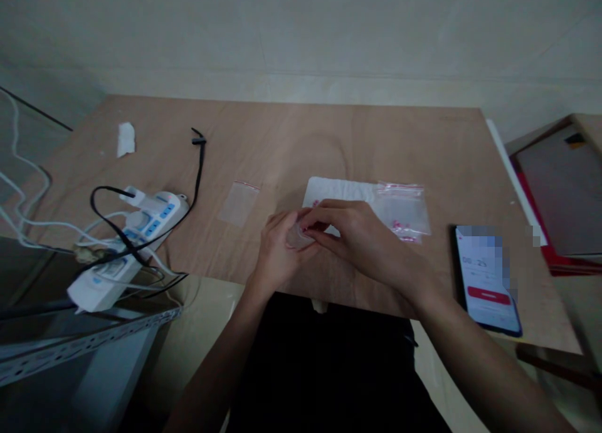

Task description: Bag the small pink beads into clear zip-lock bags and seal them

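Note:
A small clear zip bag (296,235) is gripped in my left hand (278,245), near the front edge of the table. My right hand (352,229) meets it from the right, thumb and forefinger pinched at the bag's top. Something small and reddish shows at those fingertips, too small to name. Behind my hands lies a white sheet (341,187), partly covered by my right hand, with small pink bits on it. Clear zip bags (403,210) with pink-red seals lie over its right end. Another flat zip bag (239,203) rests to the left of my hands.
A white power strip (162,210) with tangled cables sits at the table's left edge. A black cable end (199,141) and a crumpled white scrap (125,139) lie farther back. At right is a phone (486,282) with its screen lit. A wall (301,38) stands behind the table.

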A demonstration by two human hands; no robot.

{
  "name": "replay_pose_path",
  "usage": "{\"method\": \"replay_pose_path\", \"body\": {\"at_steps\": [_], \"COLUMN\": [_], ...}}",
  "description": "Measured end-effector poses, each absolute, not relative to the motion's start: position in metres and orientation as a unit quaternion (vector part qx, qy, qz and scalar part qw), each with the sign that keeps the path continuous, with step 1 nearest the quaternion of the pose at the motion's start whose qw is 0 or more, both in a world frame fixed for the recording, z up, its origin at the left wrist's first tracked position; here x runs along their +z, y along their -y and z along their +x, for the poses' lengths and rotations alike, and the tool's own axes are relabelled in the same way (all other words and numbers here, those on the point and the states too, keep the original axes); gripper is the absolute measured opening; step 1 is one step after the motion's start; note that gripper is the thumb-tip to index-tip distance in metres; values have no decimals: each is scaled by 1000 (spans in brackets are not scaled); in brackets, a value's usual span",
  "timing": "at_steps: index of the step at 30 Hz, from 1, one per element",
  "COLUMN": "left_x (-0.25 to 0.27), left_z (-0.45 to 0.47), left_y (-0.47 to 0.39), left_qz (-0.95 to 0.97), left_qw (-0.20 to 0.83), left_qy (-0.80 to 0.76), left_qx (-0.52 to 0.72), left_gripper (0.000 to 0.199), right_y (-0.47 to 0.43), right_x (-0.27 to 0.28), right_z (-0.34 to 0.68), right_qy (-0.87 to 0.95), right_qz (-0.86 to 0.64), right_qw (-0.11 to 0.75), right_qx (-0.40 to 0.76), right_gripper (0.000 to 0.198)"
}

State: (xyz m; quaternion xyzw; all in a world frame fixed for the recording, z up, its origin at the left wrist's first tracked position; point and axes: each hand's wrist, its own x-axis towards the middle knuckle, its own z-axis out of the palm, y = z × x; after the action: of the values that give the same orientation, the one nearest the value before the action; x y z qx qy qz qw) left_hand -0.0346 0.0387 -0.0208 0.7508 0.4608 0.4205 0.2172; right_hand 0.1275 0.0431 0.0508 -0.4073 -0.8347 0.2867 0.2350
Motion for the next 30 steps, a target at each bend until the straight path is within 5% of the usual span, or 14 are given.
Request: {"method": "replay_pose_path", "body": {"at_steps": [12,15,18,26,30], "left_x": [-29,-24,-20,-17,-14], "left_z": [-32,-32,-33,-23,-20], "left_y": [-37,-37,-37,-35,-35], "left_qz": [682,621,548,471,469], "left_qw": [364,438,469,465,468], "left_qy": [-436,-433,-459,-462,-462], "left_qx": [461,485,518,590,589], "left_gripper": [55,42,23,17,21], "right_y": [-46,-49,-51,-45,-42], "right_x": [42,46,44,8,6], "right_z": [138,149,159,152,151], "right_qy": [875,875,868,624,590], "right_qz": [-386,-392,-383,-507,-520], "right_qw": [187,198,252,409,441], "right_qx": [223,204,189,432,433], "right_gripper": [14,15,14,22,19]}}
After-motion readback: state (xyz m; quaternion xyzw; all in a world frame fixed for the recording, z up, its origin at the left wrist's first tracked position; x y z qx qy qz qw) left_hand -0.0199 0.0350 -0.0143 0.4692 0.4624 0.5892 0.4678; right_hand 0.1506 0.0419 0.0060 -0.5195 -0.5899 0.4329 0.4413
